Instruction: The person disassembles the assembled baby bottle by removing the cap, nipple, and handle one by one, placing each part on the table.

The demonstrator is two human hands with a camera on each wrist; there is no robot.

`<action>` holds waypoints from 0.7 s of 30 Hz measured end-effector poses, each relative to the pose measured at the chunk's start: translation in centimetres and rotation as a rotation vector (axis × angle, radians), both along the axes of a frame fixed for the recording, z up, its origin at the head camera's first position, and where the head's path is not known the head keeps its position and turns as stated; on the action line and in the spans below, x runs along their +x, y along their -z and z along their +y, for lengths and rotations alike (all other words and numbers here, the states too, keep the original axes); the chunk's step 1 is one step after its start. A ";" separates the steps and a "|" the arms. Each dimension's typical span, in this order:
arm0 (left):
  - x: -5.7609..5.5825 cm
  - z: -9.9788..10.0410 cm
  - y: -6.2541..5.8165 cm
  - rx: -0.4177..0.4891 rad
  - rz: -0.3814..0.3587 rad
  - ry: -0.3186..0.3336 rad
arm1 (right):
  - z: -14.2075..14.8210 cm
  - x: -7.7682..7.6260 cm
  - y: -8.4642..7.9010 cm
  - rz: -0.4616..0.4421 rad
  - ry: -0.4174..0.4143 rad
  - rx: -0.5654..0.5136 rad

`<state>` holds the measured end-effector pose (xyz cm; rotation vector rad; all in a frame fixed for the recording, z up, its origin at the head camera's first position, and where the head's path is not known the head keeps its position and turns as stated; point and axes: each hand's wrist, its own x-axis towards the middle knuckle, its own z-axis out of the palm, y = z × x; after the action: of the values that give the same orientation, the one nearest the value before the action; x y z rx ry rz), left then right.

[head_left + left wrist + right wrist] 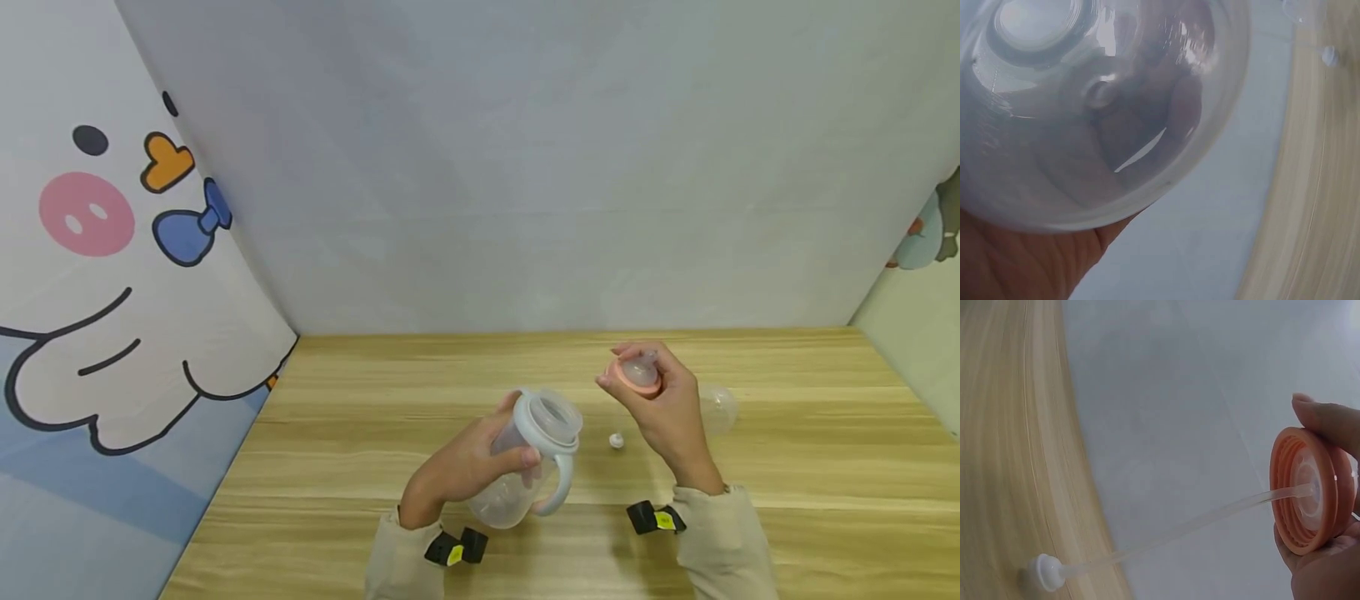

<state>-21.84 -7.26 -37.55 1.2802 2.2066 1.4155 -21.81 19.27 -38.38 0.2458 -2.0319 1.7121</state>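
Observation:
My left hand (468, 458) grips a clear baby bottle (501, 504), tilted with its uncovered mouth up and to the right. A pale grey-blue collar with a side handle (558, 492) surrounds the bottle's neck. Up close in the left wrist view, the bottle's rounded base (1085, 156) fills much of the frame. My right hand (670, 412) pinches a coral-pink screw ring (1302, 487) by its rim, with a clear teat (640, 370) pointing up. From the ring's threaded underside hangs a translucent straw (1185, 534) ending in a white weight (1047, 573).
A clear dome-shaped cover (720, 410) rests on the wood-grain table (337, 467), behind my right wrist. Grey cloth (525, 167) rises along the table's back edge. A cartoon-printed cloth (150, 333) stands at the left.

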 end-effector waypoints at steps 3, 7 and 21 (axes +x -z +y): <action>0.0 0.0 -0.1 0.002 -0.004 0.004 | 0.0 0.0 -0.1 0.002 0.015 0.001; 0.1 -0.1 -0.2 0.006 -0.003 0.002 | -0.1 0.0 -0.1 -0.009 0.024 0.000; 0.5 -0.2 -0.1 0.000 -0.008 0.021 | -0.4 0.5 0.5 -0.025 0.033 0.009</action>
<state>-21.36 -7.47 -37.40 1.2914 2.1813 1.4100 -21.33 18.89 -38.89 0.1942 -2.0500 1.6950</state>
